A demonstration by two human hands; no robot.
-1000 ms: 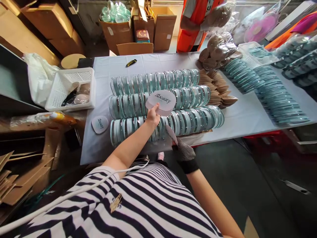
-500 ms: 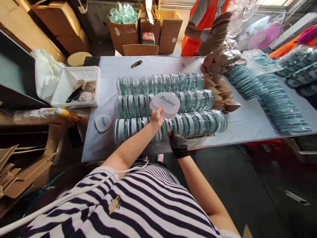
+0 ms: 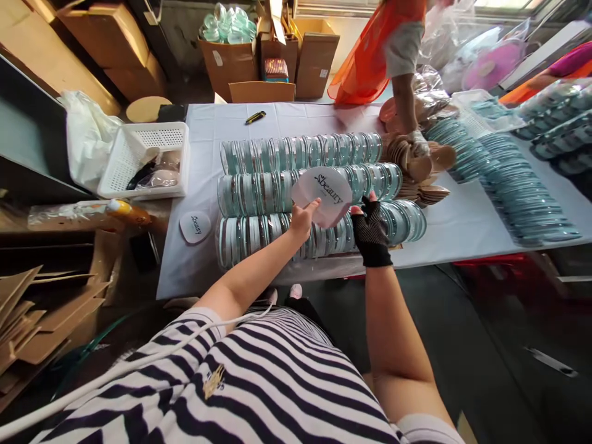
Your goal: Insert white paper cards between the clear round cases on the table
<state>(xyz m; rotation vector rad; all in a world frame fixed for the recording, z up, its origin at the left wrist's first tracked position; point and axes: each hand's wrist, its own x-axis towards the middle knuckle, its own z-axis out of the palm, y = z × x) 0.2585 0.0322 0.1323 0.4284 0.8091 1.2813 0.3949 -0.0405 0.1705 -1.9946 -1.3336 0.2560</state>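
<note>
Honestly, the white Sbeauty card (image 3: 328, 194) looks easy to lose from here: it hangs tilted in the air above the middle row of clear round cases (image 3: 305, 188), and a slip could drop it among them or knock the leaning rows over. The bare left hand (image 3: 303, 221) pinches its lower left edge, fingers closed on it. The gloved right hand (image 3: 370, 229) touches the lower right edge, though I cannot tell if those fingers grip it.
</note>
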